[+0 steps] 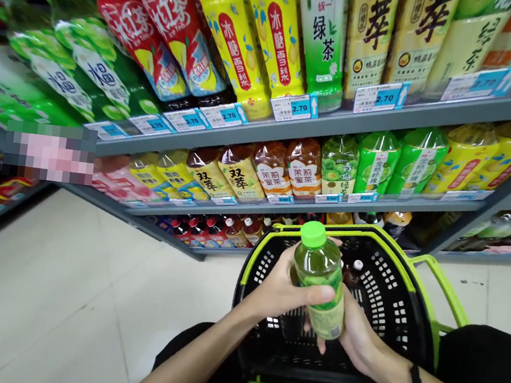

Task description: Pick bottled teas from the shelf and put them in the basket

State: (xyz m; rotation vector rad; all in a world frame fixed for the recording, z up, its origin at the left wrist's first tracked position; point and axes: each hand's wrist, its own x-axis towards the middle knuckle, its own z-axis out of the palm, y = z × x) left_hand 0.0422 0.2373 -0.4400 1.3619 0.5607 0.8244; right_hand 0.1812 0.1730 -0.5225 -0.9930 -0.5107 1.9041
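Observation:
A green-capped bottle of green drink is held upright over a black shopping basket with lime-green rim and handles. My left hand wraps the bottle from the left, thumb across its front. My right hand cups the bottle's lower part from behind and below; a black band is on that wrist. Another small bottle with a white cap lies inside the basket, partly hidden.
Grey store shelves filled with drink bottles and blue price tags reading 2.70 rise just beyond the basket. Pale tiled floor stretches to the left. More shelving stands at the far left and right edges.

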